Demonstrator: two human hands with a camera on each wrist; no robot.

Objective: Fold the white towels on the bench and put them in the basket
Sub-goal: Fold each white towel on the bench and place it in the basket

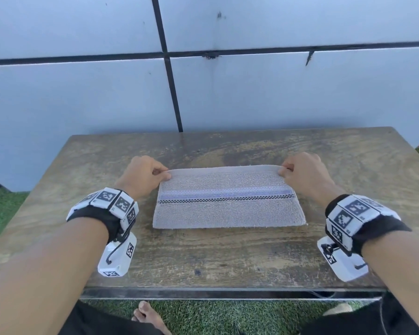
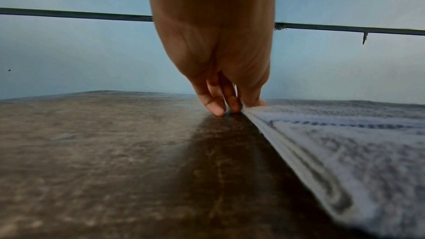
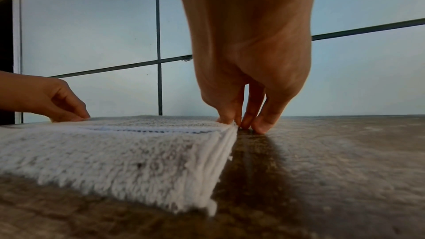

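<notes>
Nearest us, our left hand [image 1: 144, 174] and right hand [image 1: 300, 171] each pinch a far corner of the towel [image 1: 229, 204], its long axis running between them.

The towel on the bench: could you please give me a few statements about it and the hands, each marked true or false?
1. The towel lies on the wooden bench, already folded into layers. True.
2. The left hand pinches the towel's far left corner. True.
3. The right hand rests flat on the middle of the towel. False: it pinches the far right corner.
4. The towel is plain white all over. False: a blue band and a black checked stripe run across it.
5. A basket stands on the bench beside the towel. False: no basket is in view.
</notes>
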